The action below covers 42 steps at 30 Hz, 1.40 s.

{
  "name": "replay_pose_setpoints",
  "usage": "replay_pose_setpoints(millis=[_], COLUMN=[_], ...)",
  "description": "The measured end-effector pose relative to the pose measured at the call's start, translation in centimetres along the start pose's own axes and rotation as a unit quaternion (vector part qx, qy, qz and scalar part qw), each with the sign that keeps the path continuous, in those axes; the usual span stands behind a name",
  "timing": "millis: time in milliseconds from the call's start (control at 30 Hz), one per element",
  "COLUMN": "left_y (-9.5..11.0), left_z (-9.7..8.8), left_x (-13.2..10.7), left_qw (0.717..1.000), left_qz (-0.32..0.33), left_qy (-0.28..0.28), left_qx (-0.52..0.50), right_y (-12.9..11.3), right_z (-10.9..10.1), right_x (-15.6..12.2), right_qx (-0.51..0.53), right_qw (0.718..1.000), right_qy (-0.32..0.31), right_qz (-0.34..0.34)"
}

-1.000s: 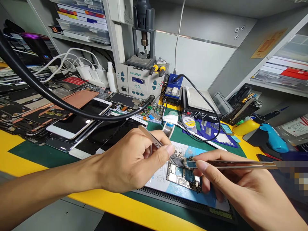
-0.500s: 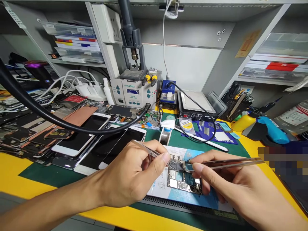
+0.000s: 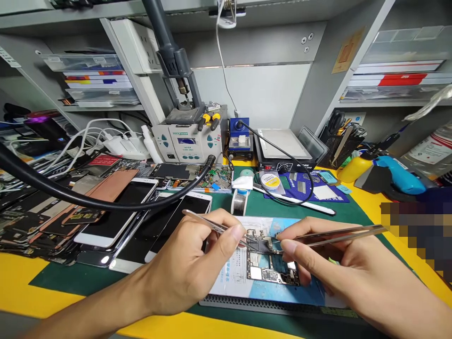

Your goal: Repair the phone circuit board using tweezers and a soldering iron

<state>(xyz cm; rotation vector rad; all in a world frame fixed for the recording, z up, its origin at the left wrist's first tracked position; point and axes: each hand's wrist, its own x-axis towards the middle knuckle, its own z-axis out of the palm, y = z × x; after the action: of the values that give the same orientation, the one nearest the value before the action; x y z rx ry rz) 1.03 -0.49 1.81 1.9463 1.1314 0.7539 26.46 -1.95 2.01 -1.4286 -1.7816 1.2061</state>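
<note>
- Shelving (image 3: 399, 101) at back, yellow bench (image 3: 21, 287) below, green mat (image 3: 254, 207) on top; work kept low on mat, within easy reach of both hands
- L hand (image 3: 187, 263): thumb + fingers pressed together, pinching L tweezers (image 3: 215, 223), tips angled down-right twd board
- R hand (image 3: 318, 256): fingers curled, thumb on top, pinching long R tweezers (image 3: 332, 238), shaft running out past knuckles, tips angled in twd L tips
- Phone board (image 3: 271, 263): flat on printed sheet (image 3: 229, 278), between + just below both hands, R fingers close beside it, seemingly placed so both wrists can work it
- Dark patch (image 3: 261, 246) at board's upper part: both tweezer tips at or right by it; contact unclear, hands partly hide it
- Ahead of hands, 1 solder spool (image 3: 239, 203), 1 white wipe (image 3: 242, 182), 1 round tin (image 3: 271, 182): all near, ready to grab
- Further ahead, 1 hot-air station (image 3: 187, 136), 1 blue iron station (image 3: 240, 134), 1 heat plate (image 3: 282, 146): kept back along wall
- Left of L hand, 2 phones (image 3: 116, 212) face up, more stacked under + beyond, exact count unclear
- Right of R hand, 1 blue tool (image 3: 399, 181), 1 yellow bottle (image 3: 353, 168): well apart from board
</note>
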Motion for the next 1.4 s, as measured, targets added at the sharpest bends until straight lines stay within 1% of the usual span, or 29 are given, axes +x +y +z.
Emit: replay_pose_setpoints(millis=[133,333,500,600,833,1000,1133,1267,1333,1400], left_y=[0.23,-0.22,-0.43,-0.39,-0.34,-0.16,-0.06,-0.21,-0.28,-0.28], left_z=[0.14,-0.11,-0.21,-0.22,-0.27,0.15,0.24,-0.15,-0.34,-0.44], left_x=[-0.26,-0.26,-0.11,-0.16,-0.27,-0.35,-0.38,-0.27,-0.19,-0.12], left_qw=[0.999,1.0,1.0,1.0,1.0,1.0,1.0,1.0,1.0,1.0], left_qz=[-0.027,0.002,0.007,0.014,0.017,0.001,-0.01,-0.002,0.004,0.003], left_qy=[0.017,-0.001,-0.01,-0.011,-0.013,0.004,0.006,-0.009,-0.022,-0.023], left_qx=[0.002,0.018,0.019,0.017,0.004,-0.016,-0.02,-0.004,-0.002,-0.004], right_y=[-0.05,0.27,0.44,0.18,-0.12,0.23,0.29,0.02,-0.17,-0.34], right_z=[0.02,0.05,0.01,0.06,0.29,0.28,0.31,0.33,0.25,0.11], right_x=[-0.01,0.11,0.07,0.08,0.09,-0.09,-0.14,-0.06,-0.04,-0.04], right_qx=[-0.002,0.007,0.022,0.03,0.055,0.031,0.011,-0.009,-0.015,-0.013], right_qw=[1.0,1.0,1.0,0.999,0.997,0.999,1.0,1.0,1.0,1.0], right_qy=[-0.006,-0.01,-0.022,-0.017,-0.028,-0.019,-0.008,0.014,0.016,0.012], right_qz=[-0.006,-0.007,0.002,0.004,0.038,0.026,0.011,-0.002,-0.004,-0.006])
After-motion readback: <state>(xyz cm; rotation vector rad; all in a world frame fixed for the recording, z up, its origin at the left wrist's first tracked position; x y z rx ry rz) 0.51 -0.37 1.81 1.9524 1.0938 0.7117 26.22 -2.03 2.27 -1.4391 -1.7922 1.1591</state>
